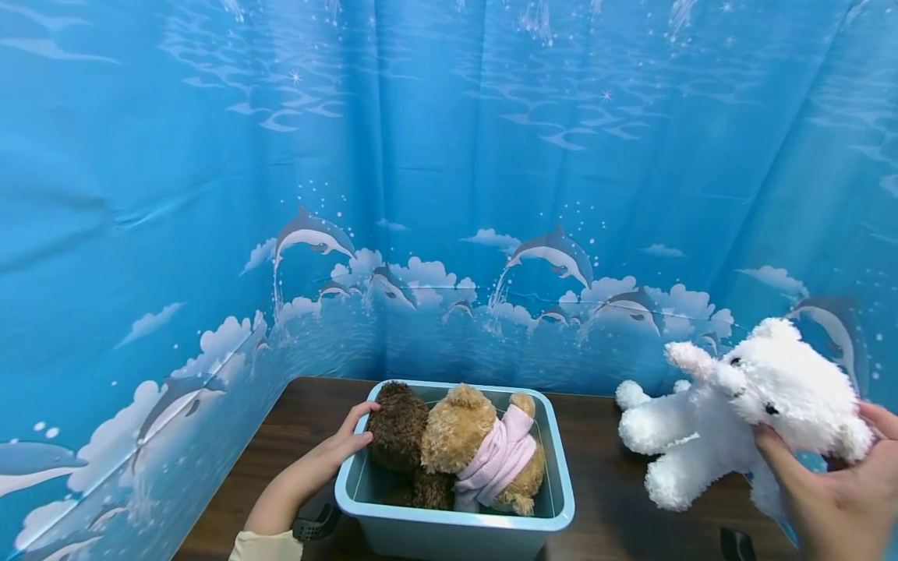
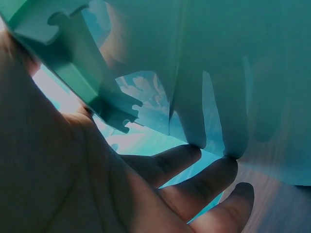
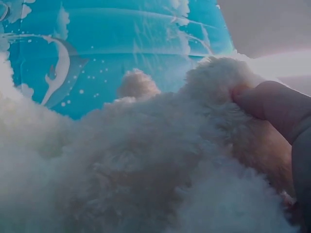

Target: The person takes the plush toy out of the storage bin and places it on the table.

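Observation:
My right hand (image 1: 852, 475) grips a white fluffy stuffed animal (image 1: 708, 444) by its head, at the right side of the head view. Its legs hang to the left, over the table. White fur fills most of the right wrist view, with the thumb (image 3: 267, 104) pressed into it. My left hand (image 1: 344, 444) holds the left rim of a light blue plastic bin (image 1: 463, 534), other fingers (image 2: 209, 184) lying along its outer wall in the left wrist view. Inside lie a dark brown plush (image 1: 397, 428) and a tan teddy bear (image 1: 456, 428) wrapped in pink cloth (image 1: 501, 456).
The bin stands on a dark brown wooden table (image 1: 281, 436). Behind and to the left hangs a blue curtain (image 1: 449, 195) printed with dolphins and clouds. A small black object (image 1: 737, 544) shows at the lower right, near my right hand.

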Action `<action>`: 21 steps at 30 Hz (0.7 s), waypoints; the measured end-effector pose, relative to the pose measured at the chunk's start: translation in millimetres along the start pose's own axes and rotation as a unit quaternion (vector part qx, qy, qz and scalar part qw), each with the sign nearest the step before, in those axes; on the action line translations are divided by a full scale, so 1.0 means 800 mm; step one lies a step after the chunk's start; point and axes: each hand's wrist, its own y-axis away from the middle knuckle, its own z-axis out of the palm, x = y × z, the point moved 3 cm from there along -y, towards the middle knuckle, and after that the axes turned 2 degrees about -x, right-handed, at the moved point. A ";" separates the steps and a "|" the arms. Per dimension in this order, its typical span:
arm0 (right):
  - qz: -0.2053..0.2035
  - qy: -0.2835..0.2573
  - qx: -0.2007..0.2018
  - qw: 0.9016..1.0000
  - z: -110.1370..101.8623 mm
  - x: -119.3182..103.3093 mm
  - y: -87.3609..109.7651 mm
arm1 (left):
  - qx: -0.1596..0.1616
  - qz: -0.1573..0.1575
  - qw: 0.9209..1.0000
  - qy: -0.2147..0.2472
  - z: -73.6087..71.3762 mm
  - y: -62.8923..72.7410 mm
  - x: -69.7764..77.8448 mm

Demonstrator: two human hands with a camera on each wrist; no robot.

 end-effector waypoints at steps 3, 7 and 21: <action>0.003 0.021 -0.012 1.000 -0.001 0.008 -0.003 | 0.002 0.003 1.000 -0.001 -0.001 0.001 0.000; 0.021 0.059 -0.022 0.998 -0.004 0.027 -0.013 | 0.005 0.004 1.000 -0.002 -0.001 0.000 0.002; 0.151 0.150 -0.082 0.974 -0.011 0.084 -0.036 | 0.002 -0.008 1.000 0.001 -0.005 0.001 -0.001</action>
